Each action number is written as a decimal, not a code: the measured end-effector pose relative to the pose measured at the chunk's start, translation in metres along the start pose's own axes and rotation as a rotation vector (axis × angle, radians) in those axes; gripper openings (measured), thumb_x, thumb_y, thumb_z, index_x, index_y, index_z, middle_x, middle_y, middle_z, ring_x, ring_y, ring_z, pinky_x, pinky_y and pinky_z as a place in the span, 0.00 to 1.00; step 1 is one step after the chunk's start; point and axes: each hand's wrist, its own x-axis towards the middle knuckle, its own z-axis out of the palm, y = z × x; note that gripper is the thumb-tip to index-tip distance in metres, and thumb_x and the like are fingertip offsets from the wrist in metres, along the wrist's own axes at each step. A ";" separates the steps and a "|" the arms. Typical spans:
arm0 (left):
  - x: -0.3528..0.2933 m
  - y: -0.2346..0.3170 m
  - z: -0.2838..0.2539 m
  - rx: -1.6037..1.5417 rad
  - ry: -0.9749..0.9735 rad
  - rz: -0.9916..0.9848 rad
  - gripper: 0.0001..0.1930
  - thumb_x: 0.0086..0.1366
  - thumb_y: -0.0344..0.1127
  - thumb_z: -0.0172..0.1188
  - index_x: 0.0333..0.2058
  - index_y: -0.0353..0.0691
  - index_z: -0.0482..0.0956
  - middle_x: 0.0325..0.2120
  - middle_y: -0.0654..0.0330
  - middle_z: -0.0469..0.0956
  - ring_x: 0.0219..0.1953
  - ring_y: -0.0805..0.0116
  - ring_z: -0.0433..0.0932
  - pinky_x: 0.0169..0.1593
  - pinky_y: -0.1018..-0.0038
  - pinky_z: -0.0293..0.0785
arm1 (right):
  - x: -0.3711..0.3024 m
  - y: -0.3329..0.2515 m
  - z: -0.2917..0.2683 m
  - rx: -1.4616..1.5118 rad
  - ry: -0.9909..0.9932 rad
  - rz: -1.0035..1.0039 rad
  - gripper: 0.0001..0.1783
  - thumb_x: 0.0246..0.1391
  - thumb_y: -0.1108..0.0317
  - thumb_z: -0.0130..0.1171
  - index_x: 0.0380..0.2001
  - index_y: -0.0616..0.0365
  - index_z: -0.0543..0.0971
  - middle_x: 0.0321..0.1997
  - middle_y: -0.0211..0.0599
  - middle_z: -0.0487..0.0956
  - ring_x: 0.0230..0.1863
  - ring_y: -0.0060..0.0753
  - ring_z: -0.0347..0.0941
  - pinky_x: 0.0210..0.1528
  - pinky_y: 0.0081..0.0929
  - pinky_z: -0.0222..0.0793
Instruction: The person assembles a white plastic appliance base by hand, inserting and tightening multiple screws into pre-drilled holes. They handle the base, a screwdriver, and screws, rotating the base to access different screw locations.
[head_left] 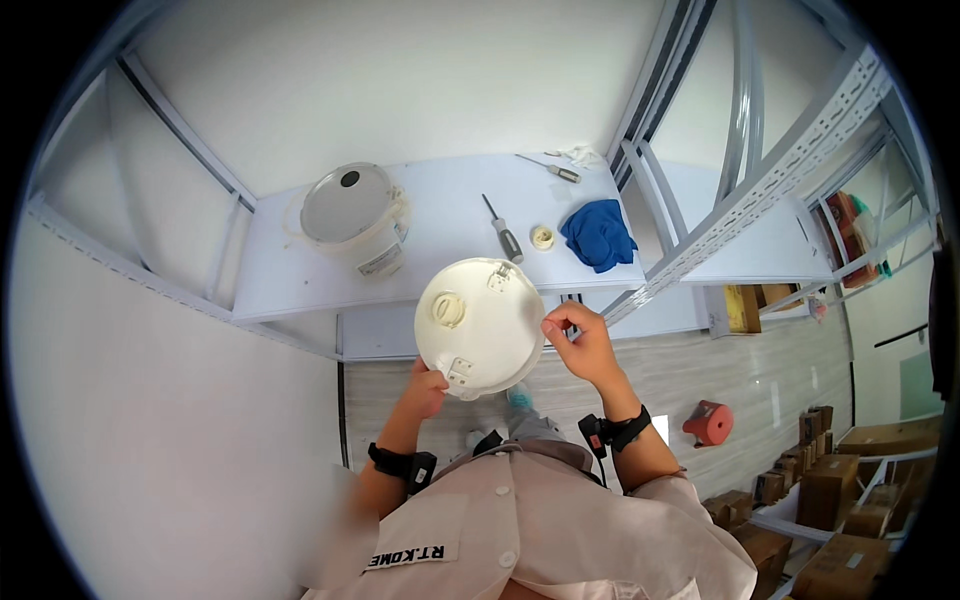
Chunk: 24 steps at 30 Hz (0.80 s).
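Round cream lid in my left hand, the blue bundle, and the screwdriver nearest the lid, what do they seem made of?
Lid: probably moulded plastic, smooth with a sheen and raised fittings. Blue bundle: likely fabric, matte, with soft folds. Screwdriver: probably metal shaft, slim and dark; grey handle looks like plastic, perhaps rubberised.

Pic is bright o'all, cool-white & fairly even; lower-L wall (170, 430) washes out nearly to blank; pale glare patches on the R of the floor (740, 350); shadows soft, w/ mild grey shading below the worktop (440, 190). Fisheye distortion's strong; rack posts (790, 150) bow near the rim, corners go black; ctr, incl. lid (510, 345), is fairly sharp; L sleeve (345, 545) smears into blur; boxes (828, 490) lower R look darker.
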 end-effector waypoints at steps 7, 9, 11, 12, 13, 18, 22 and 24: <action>0.053 -0.004 -0.013 0.016 -0.047 -0.038 0.42 0.41 0.19 0.50 0.63 0.36 0.73 0.55 0.55 0.80 0.59 0.54 0.78 0.61 0.60 0.76 | 0.063 0.079 -0.029 0.033 -0.058 0.267 0.04 0.60 0.72 0.67 0.36 0.60 0.83 0.31 0.32 0.82 0.31 0.23 0.74 0.35 0.24 0.70; 0.066 -0.002 -0.010 0.059 -0.051 0.007 0.42 0.40 0.20 0.50 0.62 0.34 0.73 0.55 0.55 0.80 0.58 0.54 0.79 0.60 0.61 0.77 | 0.085 0.102 -0.037 -0.034 -0.052 0.273 0.05 0.59 0.71 0.68 0.36 0.60 0.83 0.32 0.32 0.83 0.31 0.24 0.74 0.36 0.24 0.71; 0.076 -0.001 -0.003 0.125 -0.054 0.103 0.41 0.40 0.21 0.50 0.62 0.33 0.73 0.54 0.54 0.80 0.57 0.53 0.80 0.60 0.61 0.77 | 0.101 0.125 -0.043 -0.126 -0.050 0.294 0.08 0.58 0.68 0.69 0.38 0.60 0.82 0.34 0.34 0.83 0.31 0.28 0.76 0.37 0.26 0.74; 0.078 0.005 0.007 0.065 -0.041 0.087 0.41 0.40 0.21 0.50 0.61 0.33 0.73 0.54 0.53 0.81 0.56 0.53 0.80 0.59 0.62 0.78 | 0.111 0.131 -0.043 -0.144 -0.058 0.283 0.10 0.57 0.68 0.69 0.39 0.60 0.82 0.36 0.35 0.83 0.31 0.29 0.77 0.37 0.27 0.75; 0.076 0.015 0.020 0.004 -0.027 0.066 0.41 0.40 0.22 0.50 0.61 0.32 0.73 0.54 0.53 0.81 0.55 0.53 0.81 0.59 0.62 0.78 | 0.118 0.134 -0.043 -0.162 -0.065 0.278 0.11 0.56 0.67 0.69 0.41 0.59 0.82 0.37 0.37 0.82 0.31 0.31 0.77 0.38 0.28 0.75; 0.077 0.010 0.011 -0.040 -0.042 0.068 0.42 0.39 0.24 0.51 0.61 0.32 0.73 0.52 0.52 0.81 0.53 0.53 0.82 0.56 0.63 0.80 | 0.145 0.159 -0.035 -0.342 -0.116 0.287 0.21 0.55 0.66 0.69 0.51 0.59 0.80 0.50 0.48 0.80 0.36 0.40 0.80 0.44 0.35 0.77; 0.077 0.013 0.012 0.004 -0.015 0.006 0.41 0.39 0.24 0.52 0.60 0.32 0.74 0.50 0.53 0.82 0.50 0.55 0.83 0.50 0.67 0.81 | 0.156 0.191 -0.029 -0.484 -0.159 0.325 0.27 0.55 0.67 0.68 0.58 0.62 0.76 0.55 0.57 0.76 0.47 0.54 0.80 0.52 0.44 0.76; 0.079 0.017 0.011 0.023 -0.011 -0.058 0.41 0.38 0.25 0.52 0.60 0.32 0.74 0.49 0.54 0.82 0.49 0.58 0.82 0.48 0.69 0.81 | 0.158 0.206 -0.027 -0.550 -0.159 0.300 0.28 0.56 0.67 0.67 0.59 0.62 0.75 0.55 0.58 0.77 0.50 0.56 0.79 0.54 0.45 0.75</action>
